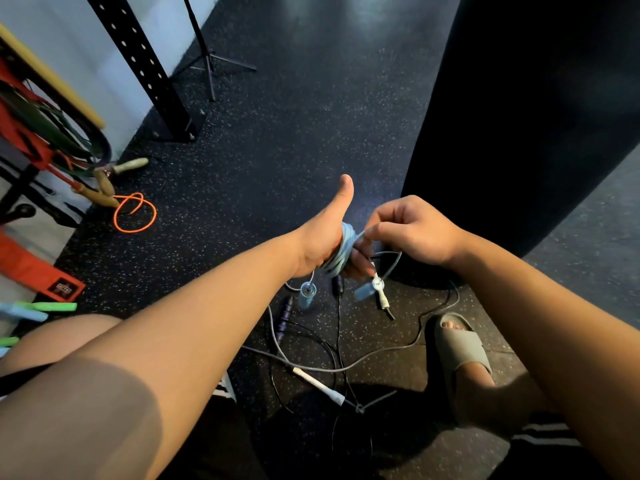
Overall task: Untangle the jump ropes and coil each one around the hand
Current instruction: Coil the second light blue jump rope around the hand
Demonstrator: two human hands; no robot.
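A light blue jump rope (341, 252) is wound in several turns around my left hand (325, 233), whose thumb points up. Its blue handle (307, 295) hangs just below that hand. My right hand (410, 230) pinches the free end of the blue rope close to the coil; a second blue handle (363, 291) dangles beneath. On the floor below lie a grey rope (349, 367) with a white handle (320, 385), a thin black rope (341, 344) and a purple handle (286, 315), all crossing each other.
A large black bag (526, 116) stands at the right. A black rack post (145, 71) and a tripod (211, 64) stand at the back left. An orange rope (135, 213) with wooden handles, red bands and green handles (45, 306) lie left. My sandalled foot (460, 348) rests near the ropes.
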